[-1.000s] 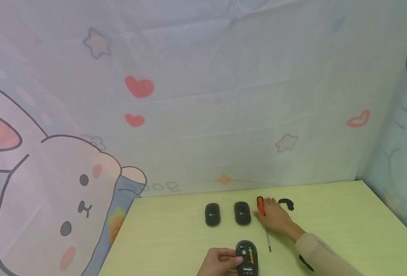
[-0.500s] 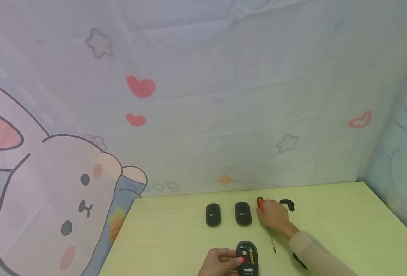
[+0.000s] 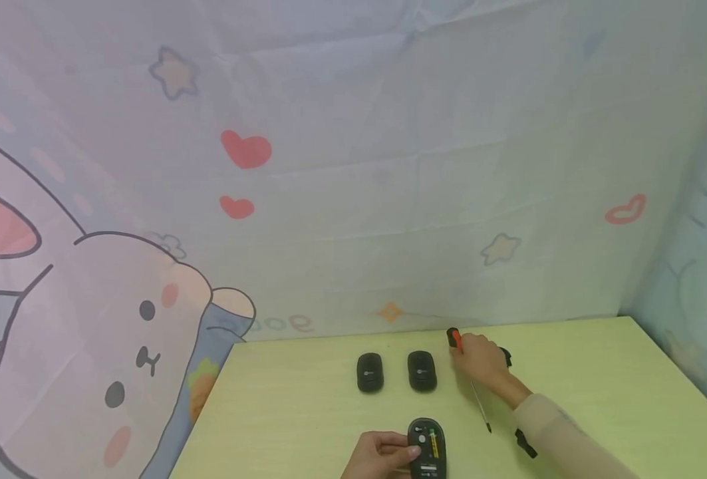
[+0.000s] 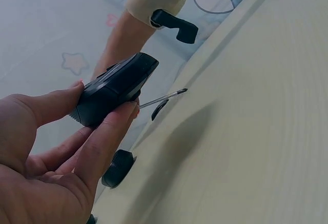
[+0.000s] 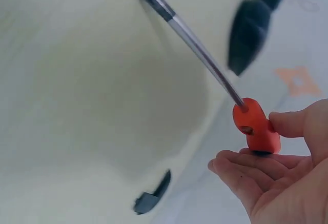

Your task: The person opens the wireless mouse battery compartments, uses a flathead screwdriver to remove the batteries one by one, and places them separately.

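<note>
My left hand point(image 3: 380, 456) holds a black computer mouse point(image 3: 423, 466) between thumb and fingers. Its underside faces up in the head view, showing a yellow and green battery point(image 3: 433, 444) in an uncovered compartment. In the left wrist view the same mouse point(image 4: 115, 88) is edge-on, raised over the table. My right hand point(image 3: 481, 362) grips a screwdriver point(image 3: 481, 406) by its red and black handle point(image 5: 261, 131), thumb on one side and fingers on the other. Its metal shaft point(image 5: 205, 57) slants down toward the table, dark tip lowest.
Two more black mice point(image 3: 370, 372) point(image 3: 422, 371) stand upright side by side at the back of the pale yellow table point(image 3: 293, 426). A curved black piece point(image 5: 154, 196) lies beyond my right hand, mostly hidden in the head view. A printed cloth point(image 3: 353, 199) hangs behind the table.
My right hand has closed round the screwdriver handle and lifted it, the tip swinging right. The hand now covers most of the curved black piece. My left hand has stayed nearly still.
</note>
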A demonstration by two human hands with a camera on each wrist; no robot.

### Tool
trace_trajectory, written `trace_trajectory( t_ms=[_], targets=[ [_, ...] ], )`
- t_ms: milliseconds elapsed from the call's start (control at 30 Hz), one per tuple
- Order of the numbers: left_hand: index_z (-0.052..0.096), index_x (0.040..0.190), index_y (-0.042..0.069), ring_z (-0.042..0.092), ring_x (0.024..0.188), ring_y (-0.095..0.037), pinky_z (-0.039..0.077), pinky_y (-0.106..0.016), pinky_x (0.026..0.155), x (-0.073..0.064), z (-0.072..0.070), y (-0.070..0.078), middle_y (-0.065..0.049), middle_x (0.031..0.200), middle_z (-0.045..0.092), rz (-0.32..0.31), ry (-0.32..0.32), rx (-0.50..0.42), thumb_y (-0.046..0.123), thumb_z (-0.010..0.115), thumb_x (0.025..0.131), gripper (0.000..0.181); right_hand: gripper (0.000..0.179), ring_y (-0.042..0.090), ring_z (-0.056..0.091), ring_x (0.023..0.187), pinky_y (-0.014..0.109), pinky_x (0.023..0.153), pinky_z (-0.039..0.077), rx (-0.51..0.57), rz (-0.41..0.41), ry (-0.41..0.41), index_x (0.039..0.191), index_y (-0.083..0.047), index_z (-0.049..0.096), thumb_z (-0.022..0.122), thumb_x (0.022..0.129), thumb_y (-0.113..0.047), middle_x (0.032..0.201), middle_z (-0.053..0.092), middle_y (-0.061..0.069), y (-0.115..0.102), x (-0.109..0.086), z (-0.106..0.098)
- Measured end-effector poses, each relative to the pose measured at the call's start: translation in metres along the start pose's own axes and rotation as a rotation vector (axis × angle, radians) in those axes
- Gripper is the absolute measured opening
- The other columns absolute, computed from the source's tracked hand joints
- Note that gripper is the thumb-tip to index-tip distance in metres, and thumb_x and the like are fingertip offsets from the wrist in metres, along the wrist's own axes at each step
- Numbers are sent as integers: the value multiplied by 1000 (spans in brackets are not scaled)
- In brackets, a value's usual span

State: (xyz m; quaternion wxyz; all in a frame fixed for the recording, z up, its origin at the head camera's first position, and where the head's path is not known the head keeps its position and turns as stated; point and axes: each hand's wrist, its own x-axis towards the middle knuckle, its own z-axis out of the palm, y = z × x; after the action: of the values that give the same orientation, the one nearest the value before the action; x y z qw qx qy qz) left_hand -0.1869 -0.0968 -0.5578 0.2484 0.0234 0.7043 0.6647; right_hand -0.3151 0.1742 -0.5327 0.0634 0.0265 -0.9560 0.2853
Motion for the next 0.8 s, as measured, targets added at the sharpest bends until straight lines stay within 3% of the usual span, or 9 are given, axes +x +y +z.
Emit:
trace_trajectory(
  t_ms=[233, 400, 600, 800],
  targets=[
    [76, 113, -5, 81, 89, -26, 69, -35, 78, 0, -2, -1, -18, 101, 81, 11, -11, 8, 20, 79, 94, 31, 27, 16, 52, 52, 27, 47, 39, 209, 6, -39, 87, -4, 66, 64, 104, -24, 65, 67, 5, -9, -10, -33],
    [75, 114, -5, 81, 91, -29, 69, -37, 79, -2, -2, 1, -19, 102, 81, 23, -20, -15, 20, 80, 94, 32, 25, 17, 56, 65, 29, 55, 43, 308, -29, -14, 106, 3, 74, 66, 104, -21, 90, 79, 15, -16, -17, -52],
    [75, 115, -5, 81, 92, -32, 69, -38, 79, -2, -2, 5, -18, 101, 81, 24, -16, -32, 18, 80, 94, 31, 28, 18, 70, 76, 29, 61, 53, 362, -54, -4, 116, 5, 74, 68, 102, -19, 98, 81, 19, -27, -23, -65],
    [75, 114, -6, 81, 92, -33, 69, -37, 78, -1, -1, 5, -21, 102, 81, 31, 0, -35, 15, 79, 94, 30, 34, 29, 79, 93, 33, 71, 68, 481, -45, -34, 124, 9, 69, 70, 101, -17, 108, 78, 24, -36, -31, -75]
  ],
)
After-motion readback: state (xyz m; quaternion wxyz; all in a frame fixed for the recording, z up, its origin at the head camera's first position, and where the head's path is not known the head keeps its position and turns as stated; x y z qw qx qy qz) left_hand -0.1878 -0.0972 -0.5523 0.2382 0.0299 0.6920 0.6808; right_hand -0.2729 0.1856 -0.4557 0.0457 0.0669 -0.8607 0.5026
